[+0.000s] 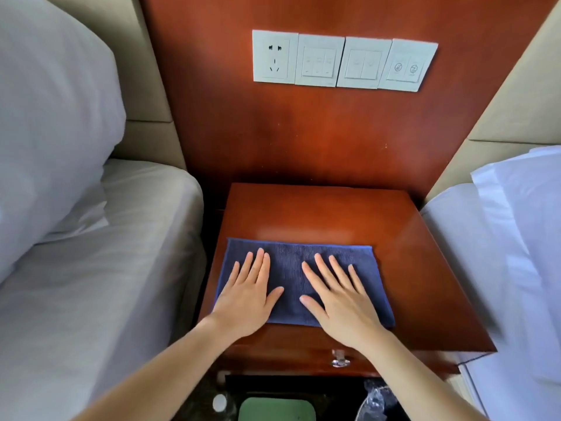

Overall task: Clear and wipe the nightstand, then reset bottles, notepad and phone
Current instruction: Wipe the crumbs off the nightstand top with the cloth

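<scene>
- Two beds are seen, one on each side: the left bed (91,284) with a pillow (51,126) cut off by the frame edge, and the right bed (498,268), only partly in view under white linen.
- One wooden wall panel (303,141) is seen behind, carrying four white plates (343,60): one socket and three switch plates, whose markings are too small to be read.
- One nightstand (409,238) stands between the beds; its front is largely hidden by the forearms, and only a small clear drawer knob (340,359) is made out.
- One dark blue cloth (291,262) is laid flat on the near left part of the nightstand top.
- Two hands are pressed palm-down on the cloth: the left hand (246,302) on its left half, the right hand (343,305) on its right half. The fingers are extended flat and slightly spread, nothing being gripped; the cloth lies beneath them, and its far edge reaches beyond the fingertips.
- Below, a green object (276,409) and some crinkled clear plastic (375,399) are cut off by the frame and cannot be identified.
</scene>
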